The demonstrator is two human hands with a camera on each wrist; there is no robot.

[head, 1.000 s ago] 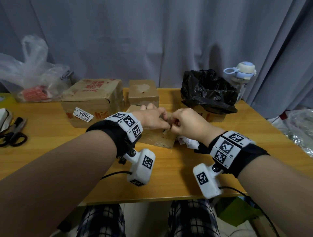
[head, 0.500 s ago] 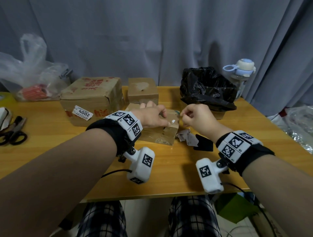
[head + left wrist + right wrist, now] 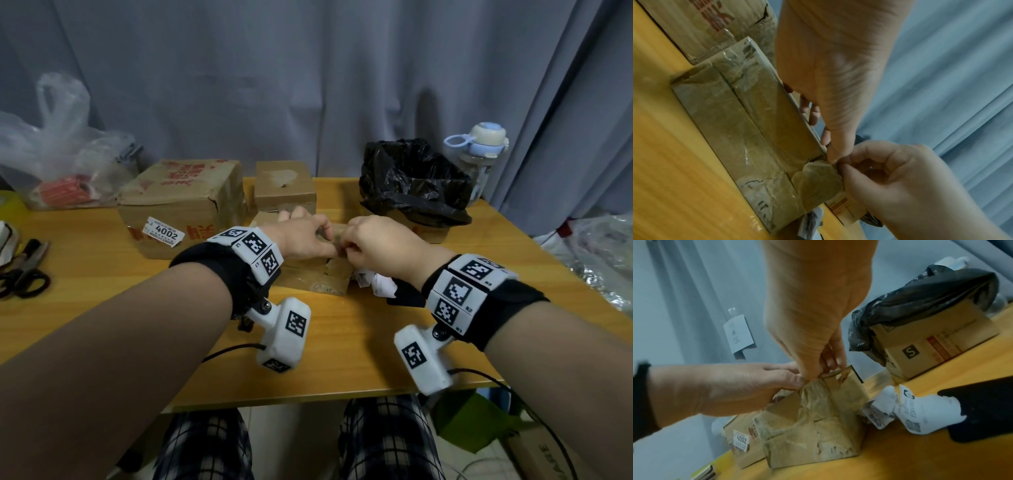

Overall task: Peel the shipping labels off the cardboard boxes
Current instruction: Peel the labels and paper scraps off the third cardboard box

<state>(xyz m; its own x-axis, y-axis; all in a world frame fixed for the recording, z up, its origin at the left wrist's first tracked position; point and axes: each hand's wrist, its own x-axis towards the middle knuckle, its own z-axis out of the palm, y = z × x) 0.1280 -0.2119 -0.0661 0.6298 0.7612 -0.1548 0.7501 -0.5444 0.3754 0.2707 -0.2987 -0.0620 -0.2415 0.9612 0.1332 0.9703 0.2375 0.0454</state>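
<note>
A flat, tape-wrapped cardboard box lies mid-table. My left hand grips its top, fingers over the far edge and thumb on the near edge. My right hand pinches thumb and forefinger at the box's top right corner, on a small scrap of label; the scrap itself is mostly hidden by the fingertips. Crumpled peeled labels lie just right of the box. A bigger box at the left carries a white "4002" label.
A small box stands behind my hands. A box lined with a black bag and a bottle stand at the back right. A black flat object lies beside the labels. Scissors and a plastic bag are at the left.
My right hand pulled away to the right of the box, then came back and pinches at its top right corner again. My left hand stayed on the box.
</note>
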